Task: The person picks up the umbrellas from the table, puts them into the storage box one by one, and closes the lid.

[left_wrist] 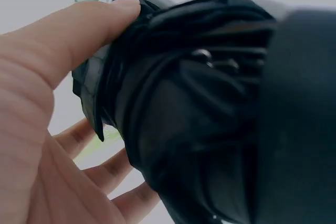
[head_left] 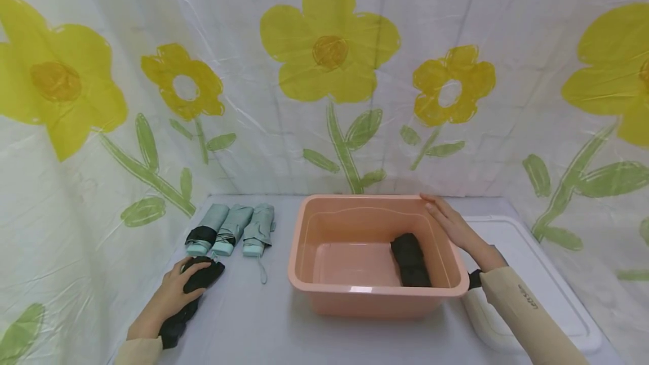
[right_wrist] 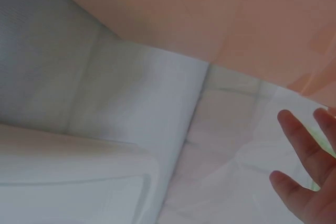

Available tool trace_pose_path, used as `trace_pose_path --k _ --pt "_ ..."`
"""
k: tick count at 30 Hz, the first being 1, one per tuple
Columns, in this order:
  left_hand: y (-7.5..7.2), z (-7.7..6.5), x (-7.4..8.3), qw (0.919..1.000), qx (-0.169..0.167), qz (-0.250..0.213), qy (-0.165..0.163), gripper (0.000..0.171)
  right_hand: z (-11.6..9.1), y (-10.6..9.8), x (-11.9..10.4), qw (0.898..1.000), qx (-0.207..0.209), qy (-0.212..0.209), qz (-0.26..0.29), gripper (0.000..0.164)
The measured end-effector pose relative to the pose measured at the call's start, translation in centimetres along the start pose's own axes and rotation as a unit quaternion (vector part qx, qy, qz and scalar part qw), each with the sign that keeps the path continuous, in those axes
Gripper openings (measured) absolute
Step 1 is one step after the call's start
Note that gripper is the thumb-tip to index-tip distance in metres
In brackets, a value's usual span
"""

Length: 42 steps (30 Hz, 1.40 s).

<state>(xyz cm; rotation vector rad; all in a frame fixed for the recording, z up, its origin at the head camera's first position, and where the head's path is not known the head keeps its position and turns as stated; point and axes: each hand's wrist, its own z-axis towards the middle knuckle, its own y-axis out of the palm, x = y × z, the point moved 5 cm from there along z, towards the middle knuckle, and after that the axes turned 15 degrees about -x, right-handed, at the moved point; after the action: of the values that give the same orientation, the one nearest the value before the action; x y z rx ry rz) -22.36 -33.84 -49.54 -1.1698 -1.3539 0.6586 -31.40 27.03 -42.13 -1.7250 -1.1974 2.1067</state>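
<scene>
My left hand grips a black folded umbrella on the table at the left. In the left wrist view, the thumb presses on one side of that umbrella, and the other fingers curl around its far side. My right hand rests with extended fingers on the right rim of a pink plastic tub. Inside the tub, a second black folded umbrella lies against the right side. In the right wrist view, several right fingers show beside the tub wall.
Three light-green folded umbrellas lie in a row behind my left hand: a left one, a middle one and a right one. A white lid lies right of the tub. A flower-printed curtain hangs behind the table.
</scene>
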Motion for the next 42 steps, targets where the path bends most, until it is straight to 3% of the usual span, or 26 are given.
trace_pose_path --k 5,12,18,23,29,42 --pt "0.4 0.1 -0.3 0.9985 -0.043 0.014 -0.029 0.065 -0.1 -0.2 -0.6 1.0 -0.003 0.003 -0.007 0.048" --pt "0.6 0.4 -0.3 0.9945 -0.087 0.0 -0.058 0.074 -1.0 -0.7 -3.4 1.0 -0.009 0.002 0.009 0.046" --pt "0.2 1.0 -0.6 0.994 -0.076 0.022 -0.076 0.067 -0.1 -0.8 -0.9 1.0 -0.011 0.007 -0.006 0.048" --pt "-0.3 1.2 -0.6 0.9936 -0.067 0.03 -0.085 0.067 -0.1 -0.9 -1.6 1.0 -0.011 0.002 -0.01 0.047" --pt "-0.2 1.3 -0.9 0.9917 -0.084 0.013 -0.096 0.073 -0.7 -1.0 -3.3 1.0 -0.014 0.004 0.001 0.047" --pt "-1.9 0.1 0.3 0.9964 -0.064 0.006 -0.055 0.072 0.2 0.1 0.0 1.0 -0.003 -0.003 0.003 0.048"
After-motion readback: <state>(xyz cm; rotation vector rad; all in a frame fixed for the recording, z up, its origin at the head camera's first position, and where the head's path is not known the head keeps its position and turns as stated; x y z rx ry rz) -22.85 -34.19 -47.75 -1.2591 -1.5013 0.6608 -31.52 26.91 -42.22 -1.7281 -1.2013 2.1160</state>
